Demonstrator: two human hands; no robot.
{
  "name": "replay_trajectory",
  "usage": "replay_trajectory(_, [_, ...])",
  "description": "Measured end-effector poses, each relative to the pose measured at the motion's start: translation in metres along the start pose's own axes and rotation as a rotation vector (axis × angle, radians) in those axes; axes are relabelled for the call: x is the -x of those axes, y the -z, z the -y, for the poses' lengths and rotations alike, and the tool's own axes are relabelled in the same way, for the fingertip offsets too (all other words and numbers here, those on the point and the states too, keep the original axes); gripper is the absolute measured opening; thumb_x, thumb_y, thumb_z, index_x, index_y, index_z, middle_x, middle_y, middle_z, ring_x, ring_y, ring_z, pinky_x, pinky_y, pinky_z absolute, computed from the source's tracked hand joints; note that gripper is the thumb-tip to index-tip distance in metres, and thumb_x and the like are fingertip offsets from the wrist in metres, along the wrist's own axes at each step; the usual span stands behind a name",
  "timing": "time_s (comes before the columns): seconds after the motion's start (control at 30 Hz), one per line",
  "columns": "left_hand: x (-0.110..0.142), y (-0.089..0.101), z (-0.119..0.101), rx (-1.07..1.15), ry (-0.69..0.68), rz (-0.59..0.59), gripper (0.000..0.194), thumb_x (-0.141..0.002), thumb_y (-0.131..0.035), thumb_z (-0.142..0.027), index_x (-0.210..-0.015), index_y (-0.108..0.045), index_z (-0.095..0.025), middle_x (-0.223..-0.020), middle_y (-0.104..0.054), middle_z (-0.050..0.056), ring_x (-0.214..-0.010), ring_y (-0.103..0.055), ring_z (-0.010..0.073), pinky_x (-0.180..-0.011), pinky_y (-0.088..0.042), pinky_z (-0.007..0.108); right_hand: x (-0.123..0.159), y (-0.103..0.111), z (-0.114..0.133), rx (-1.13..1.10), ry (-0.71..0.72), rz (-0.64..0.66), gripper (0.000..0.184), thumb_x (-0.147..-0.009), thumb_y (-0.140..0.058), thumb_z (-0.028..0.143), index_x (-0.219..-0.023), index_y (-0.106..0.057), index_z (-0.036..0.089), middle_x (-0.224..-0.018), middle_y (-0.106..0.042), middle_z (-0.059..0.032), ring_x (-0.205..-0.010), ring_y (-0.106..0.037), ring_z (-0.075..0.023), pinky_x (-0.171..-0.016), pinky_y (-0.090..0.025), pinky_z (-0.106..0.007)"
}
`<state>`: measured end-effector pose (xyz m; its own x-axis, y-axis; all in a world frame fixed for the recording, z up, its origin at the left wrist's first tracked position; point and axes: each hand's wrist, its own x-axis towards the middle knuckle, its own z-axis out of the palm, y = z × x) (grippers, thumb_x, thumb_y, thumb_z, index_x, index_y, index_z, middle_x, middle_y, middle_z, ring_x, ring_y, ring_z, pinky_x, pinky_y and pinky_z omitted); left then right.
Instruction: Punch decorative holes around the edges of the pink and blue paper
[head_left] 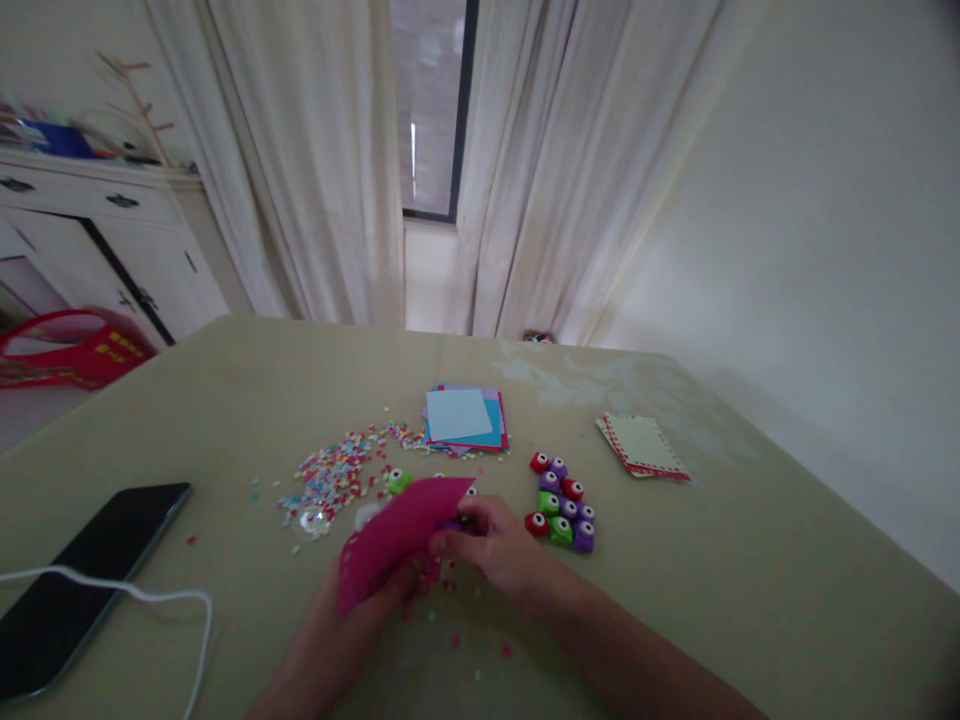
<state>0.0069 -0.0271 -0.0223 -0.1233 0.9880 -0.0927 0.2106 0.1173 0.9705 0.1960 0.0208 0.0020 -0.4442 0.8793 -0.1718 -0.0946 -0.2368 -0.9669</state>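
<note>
1. The left grip (373,603) pinches a bent pink sheet (397,530) above the beige counter (262,400).
2. The right grip (491,545) is at the sheet's right edge; I cannot tell what it pinches.
3. Right of the sheet cluster glossy, rounded, eye-marked blocks (567,508).
4. Beyond it: scattered flecks (334,468), flat square papers (457,413), pleated curtains (322,150).

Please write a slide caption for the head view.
Left hand holding a pink sheet, right hand at its edge, near scattered confetti and colorful eyed pieces.

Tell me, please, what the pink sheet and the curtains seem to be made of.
Pink sheet: probably matte paper or thin card; it bends smoothly.
Curtains: apparently matte fabric, hanging in soft folds; the fibre I cannot tell.
</note>
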Motion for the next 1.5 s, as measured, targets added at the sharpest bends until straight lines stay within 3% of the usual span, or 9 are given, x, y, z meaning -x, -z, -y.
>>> replay_trajectory(0.17, [0.001, 0.001, -0.005, 0.023, -0.002, 0.021, 0.039, -0.077, -0.079, -0.057, -0.099, -0.085, -0.025, -0.097, -0.086, 0.007, -0.088, -0.079, 0.0330, -0.077, -0.064, 0.039, 0.002, 0.004, 0.008, 0.092, -0.001, 0.042, 0.048, -0.072, -0.089, 0.061, -0.087, -0.081, 0.016, -0.075, -0.068, -0.0008, -0.069, -0.056, -0.0152, -0.069, -0.045, -0.029])
replay_trajectory(0.33, [0.002, 0.002, -0.010, 0.047, 0.025, 0.045, 0.041, -0.081, -0.073, -0.063, -0.078, -0.082, -0.023, -0.079, -0.084, 0.007, -0.074, -0.077, 0.0298, -0.068, -0.062, 0.035, 0.003, 0.011, 0.017, 0.093, -0.108, 0.050, 0.050, -0.075, -0.085, 0.066, -0.081, -0.077, 0.016, -0.061, -0.053, 0.0042, -0.055, -0.036, -0.0096, -0.053, -0.024, -0.026])
replay_trajectory(0.53, [0.003, 0.001, -0.006, 0.121, 0.054, 0.024, 0.046, -0.081, -0.073, -0.065, -0.083, -0.080, -0.019, -0.079, -0.083, 0.008, -0.074, -0.076, 0.0272, -0.067, -0.060, 0.032, 0.003, 0.012, 0.021, 0.066, -0.093, 0.027, 0.053, -0.074, -0.084, 0.068, -0.081, -0.076, 0.016, -0.073, -0.064, 0.0008, -0.062, -0.045, -0.0109, -0.061, -0.033, -0.026])
replay_trajectory(0.77, [0.003, 0.007, -0.018, 0.050, 0.072, -0.023, 0.055, -0.078, -0.072, -0.072, -0.070, -0.077, -0.018, -0.073, -0.080, 0.009, -0.070, -0.073, 0.0270, -0.065, -0.058, 0.032, 0.001, 0.017, 0.024, 0.087, -0.012, -0.016, 0.054, -0.073, -0.089, 0.058, -0.108, -0.074, 0.019, -0.098, -0.073, -0.0039, -0.084, -0.062, -0.0173, -0.073, -0.044, -0.028])
replay_trajectory(0.9, [0.002, 0.008, -0.024, 0.069, 0.047, -0.071, 0.054, -0.077, -0.074, -0.072, -0.074, -0.079, -0.018, -0.075, -0.081, 0.008, -0.072, -0.074, 0.0269, -0.068, -0.059, 0.032, 0.002, 0.034, 0.034, 0.476, 0.139, -0.050, 0.034, -0.090, -0.077, 0.049, -0.106, -0.074, 0.020, -0.097, -0.074, -0.0048, -0.087, -0.065, -0.0203, -0.079, -0.048, -0.032])
replay_trajectory(1.0, [0.000, 0.008, -0.026, 0.074, 0.023, -0.103, 0.055, -0.074, -0.075, -0.073, -0.070, -0.077, -0.019, -0.070, -0.079, 0.008, -0.070, -0.074, 0.0274, -0.067, -0.059, 0.033, 0.005, 0.051, 0.044, 0.919, 0.232, -0.080, 0.023, -0.102, -0.063, 0.035, -0.115, -0.075, 0.021, -0.115, -0.075, -0.0091, -0.108, -0.066, -0.0254, -0.097, -0.047, -0.039])
replay_trajectory(1.17, [-0.004, 0.007, -0.015, 0.044, 0.039, -0.150, 0.055, -0.071, -0.076, -0.076, -0.067, -0.078, -0.020, -0.069, -0.080, 0.007, -0.067, -0.074, 0.0275, -0.064, -0.059, 0.032, 0.004, 0.071, 0.047, 1.288, 0.105, -0.079, 0.025, -0.106, -0.055, 0.027, -0.113, -0.076, 0.015, -0.115, -0.074, -0.0148, -0.109, -0.065, -0.0279, -0.098, -0.047, -0.040])
replay_trajectory(1.33, [-0.002, 0.009, 0.005, -0.038, 0.047, -0.141, 0.050, -0.077, -0.073, -0.073, -0.070, -0.081, -0.024, -0.077, -0.083, 0.004, -0.076, -0.077, 0.0277, -0.071, -0.060, 0.030, -0.001, 0.067, 0.031, 1.299, 0.122, 0.004, 0.022, -0.105, -0.057, 0.021, -0.101, -0.078, 0.015, -0.107, -0.076, -0.0119, -0.107, -0.066, -0.0248, -0.098, -0.047, -0.036])
replay_trajectory(1.5, [-0.006, 0.012, 0.011, -0.144, 0.011, -0.127, 0.048, -0.080, -0.069, -0.072, -0.069, -0.081, -0.027, -0.076, -0.083, 0.002, -0.077, -0.077, 0.0289, -0.075, -0.060, 0.032, -0.002, 0.063, 0.033, 1.152, 0.272, -0.033, 0.031, -0.103, -0.064, 0.029, -0.132, -0.069, 0.018, -0.130, -0.072, -0.0108, -0.122, -0.064, -0.0228, -0.104, -0.046, -0.032])
